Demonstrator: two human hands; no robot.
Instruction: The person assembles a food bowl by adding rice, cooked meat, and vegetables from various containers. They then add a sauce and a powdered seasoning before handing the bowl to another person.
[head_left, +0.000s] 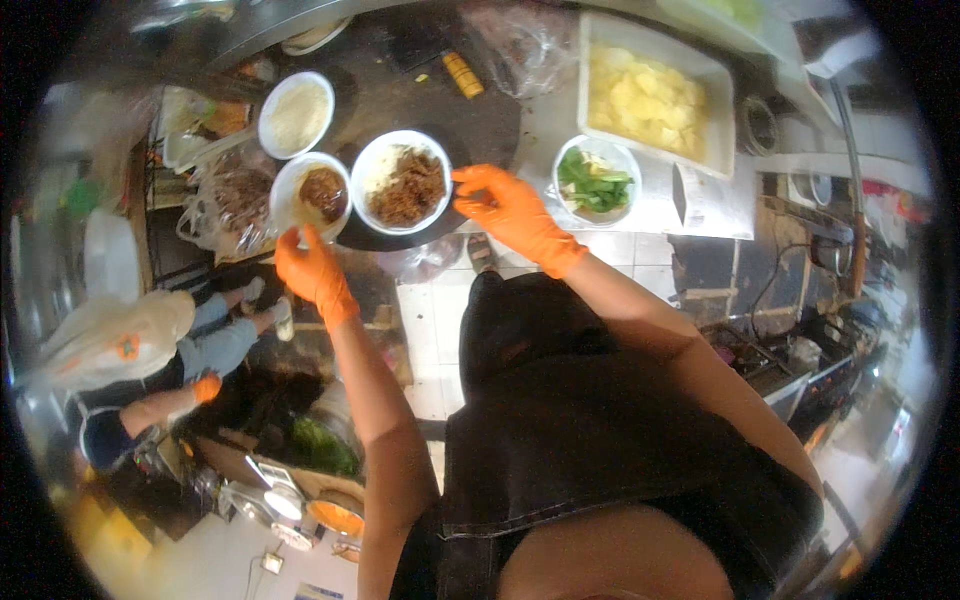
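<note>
Orange gloves cover both hands. My left hand (309, 271) is at the near rim of a white bowl of brown sauce (283, 196), fingers bent; whether it grips the rim is unclear. My right hand (502, 206) touches or nearly touches the right rim of a white bowl (405, 223) holding dark brown shredded food (411, 187) and pale chopped bits. Behind the sauce bowl stands a white bowl of pale granular food (298, 116). Farther right, a clear bowl with chopped green leaves (596, 180) rests on the metal counter.
A white tray (729, 112) of pale yellow slices in liquid stands at the back right. Plastic bags of dark food (240, 199) lie at the left. A yellow cylindrical object (462, 74) lies on the dark round board (375, 60). Another person (135, 337) wearing orange gloves is at the left.
</note>
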